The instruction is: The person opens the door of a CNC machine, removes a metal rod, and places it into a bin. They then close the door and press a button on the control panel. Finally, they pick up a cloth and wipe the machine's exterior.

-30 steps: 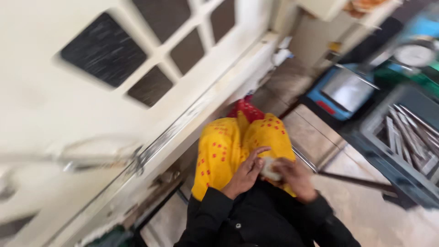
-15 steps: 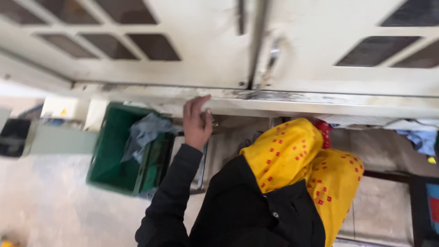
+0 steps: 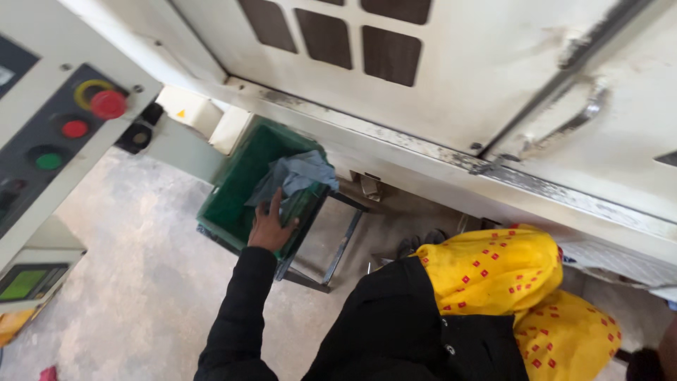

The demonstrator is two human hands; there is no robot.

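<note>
The left hand [image 3: 270, 224] lay with fingers spread on the rim of the green plastic crate [image 3: 240, 185], touching the grey cloth [image 3: 296, 176] draped there, beneath the white machine [image 3: 451, 92]. The right hand was out of view.

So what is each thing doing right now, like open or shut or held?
left hand: open, fingers resting on the crate's rim
green crate: upright, open top
grey cloth: crumpled, draped over the crate's edge
machine door: shut
small green screen: lit
right hand: out of view
</note>
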